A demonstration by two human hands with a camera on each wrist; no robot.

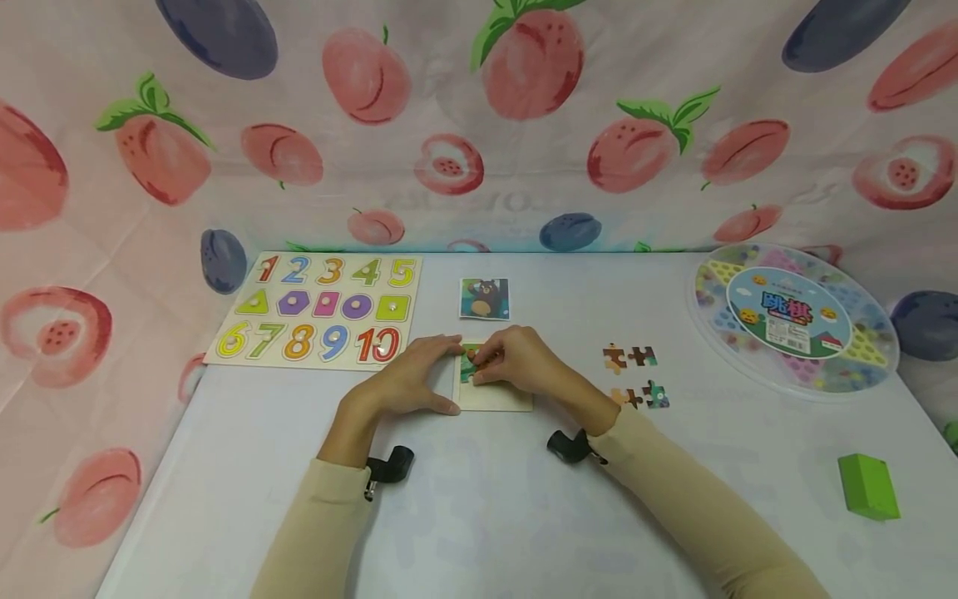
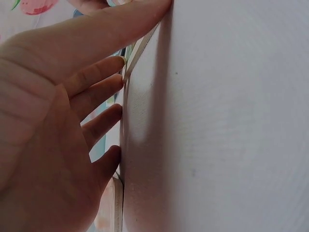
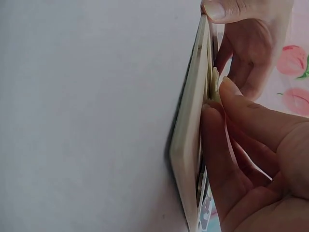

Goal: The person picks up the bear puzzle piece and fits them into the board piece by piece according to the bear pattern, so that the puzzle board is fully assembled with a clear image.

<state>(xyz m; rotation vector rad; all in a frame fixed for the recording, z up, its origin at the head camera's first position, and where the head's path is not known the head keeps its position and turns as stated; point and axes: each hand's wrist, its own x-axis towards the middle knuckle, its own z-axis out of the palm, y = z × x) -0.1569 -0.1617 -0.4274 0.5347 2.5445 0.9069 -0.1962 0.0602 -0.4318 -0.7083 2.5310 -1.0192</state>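
Note:
A small wooden puzzle board (image 1: 497, 401) lies on the table between my hands, with green pieces in its upper left part. My left hand (image 1: 404, 378) is at its left side, thumb at the near corner and fingers stretched toward the far corner. The right hand (image 1: 520, 359) pinches a puzzle piece (image 3: 215, 82) between thumb and forefinger against the board; the fingers partly hide it. Beyond the board lies a picture card (image 1: 485, 298) of a brown bear. Several loose jigsaw pieces (image 1: 615, 358), brown and green, lie to the right.
At the back left is a number and shape board (image 1: 314, 329). A round Chinese checkers set (image 1: 789, 312) with a clear lid sits at the back right. A green block (image 1: 868, 487) stands near the right edge. Fruit-patterned cloth (image 1: 449, 100) hangs behind the table.

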